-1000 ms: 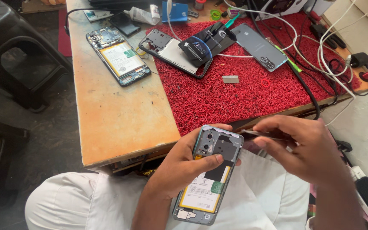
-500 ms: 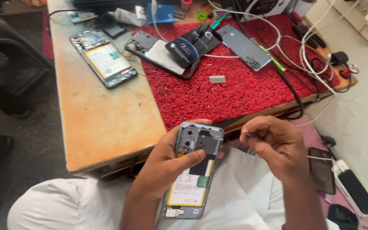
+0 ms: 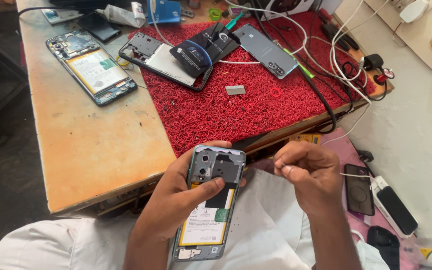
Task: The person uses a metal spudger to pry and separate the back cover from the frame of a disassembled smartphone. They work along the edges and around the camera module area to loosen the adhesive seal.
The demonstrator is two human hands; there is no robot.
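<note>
My left hand (image 3: 173, 202) holds an opened phone (image 3: 207, 220) over my lap, its back cover off, with the yellow-white battery and dark upper board showing. The thumb presses across the middle of the phone. My right hand (image 3: 312, 176) is to the right of the phone and a little apart from it. Its fingers are closed, with thumb and forefinger pinching something too small to identify.
A wooden table (image 3: 91, 145) with a red mat (image 3: 236, 117) lies ahead. On it are another opened phone (image 3: 93, 67), a phone frame under a black card (image 3: 168, 57), a grey back cover (image 3: 266, 50), a small metal plate (image 3: 235, 90) and cables (image 3: 346, 55). A dark phone (image 3: 358, 190) and a white device (image 3: 393, 205) lie at my right.
My right hand held a thin dark tool at the phone's top; it has pulled back to the right and closed. The phone stayed in my left hand.
</note>
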